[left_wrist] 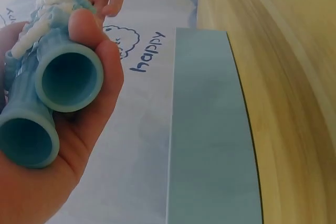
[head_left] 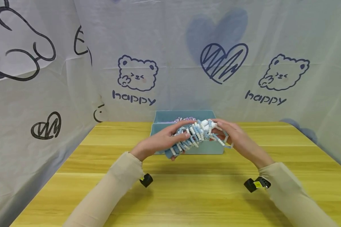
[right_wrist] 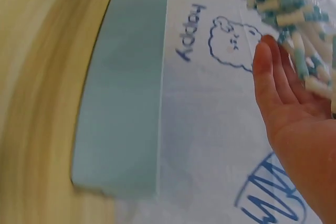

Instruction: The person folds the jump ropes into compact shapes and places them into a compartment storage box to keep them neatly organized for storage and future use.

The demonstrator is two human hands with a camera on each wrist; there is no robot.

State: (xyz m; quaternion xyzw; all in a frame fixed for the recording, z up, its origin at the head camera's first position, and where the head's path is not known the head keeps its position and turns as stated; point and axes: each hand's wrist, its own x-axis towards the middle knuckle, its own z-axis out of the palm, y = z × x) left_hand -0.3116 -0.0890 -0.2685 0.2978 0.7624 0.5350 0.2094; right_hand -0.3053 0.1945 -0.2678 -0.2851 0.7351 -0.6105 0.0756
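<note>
A beaded jump rope (head_left: 197,132) in light blue and white is wound round its own handles and held slantwise above the table. My left hand (head_left: 162,140) grips the bundle near the handle ends, its thumb across the beads. Two blue hollow handle ends (left_wrist: 70,77) point toward the camera in the left wrist view. At the other end of the bundle, my right hand (head_left: 238,138) holds the beaded strands, with fingers partly behind them. Loose beaded loops (head_left: 223,142) hang by that hand. In the right wrist view its thumb is out of sight.
Behind the hands stands a light blue box (head_left: 210,148) on the wooden table (head_left: 187,189). Purple and white beads (head_left: 184,119) show inside it, partly hidden by the left hand. A printed white cloth (head_left: 176,85) hangs behind the table.
</note>
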